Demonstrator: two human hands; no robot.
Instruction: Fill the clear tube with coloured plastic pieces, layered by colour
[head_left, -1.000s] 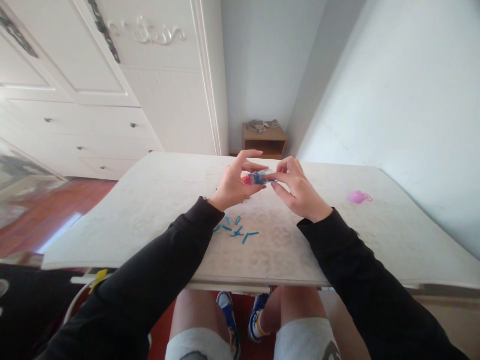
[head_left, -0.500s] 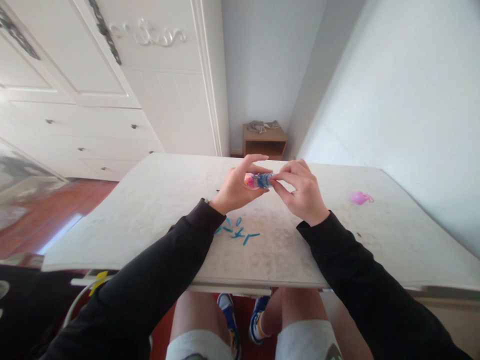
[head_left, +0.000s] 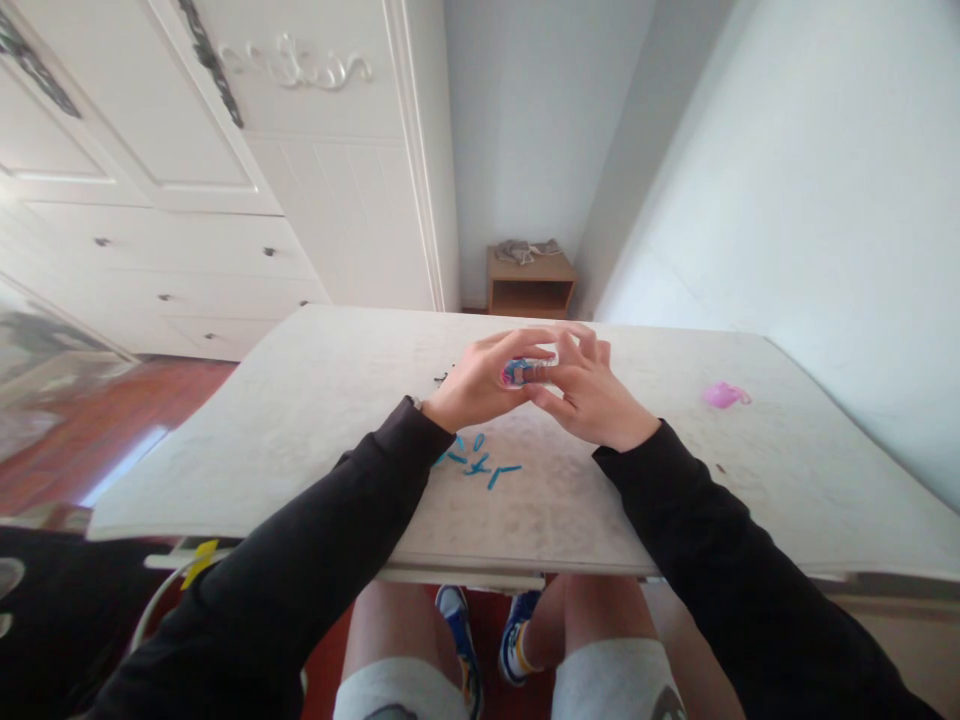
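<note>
A small clear jar (head_left: 513, 373), lying on its side above the table, holds blue and pink-orange pieces that look like little elastic bands. My left hand (head_left: 480, 378) wraps its fingers and thumb around the jar from the left. From the right, a finger of my right hand (head_left: 589, 395) reaches into the jar's mouth and presses on the blue pieces. Its thumb lies along the lower side, and its other fingers are bent by the far rim. Several loose blue bands (head_left: 478, 466) lie on the tabletop below my left wrist.
The white table (head_left: 322, 480) has a pink soft item (head_left: 724, 395) at its right and a small dark thing (head_left: 442, 378) behind my left hand. A wooden stand (head_left: 531, 268) with a cloth on it stands beyond the far edge, beside a white wardrobe (head_left: 352, 200).
My right hand has moved left against the jar, and its finger has gone into the mouth. The blue pieces sit deeper. My left fingers have curled further over the jar.
</note>
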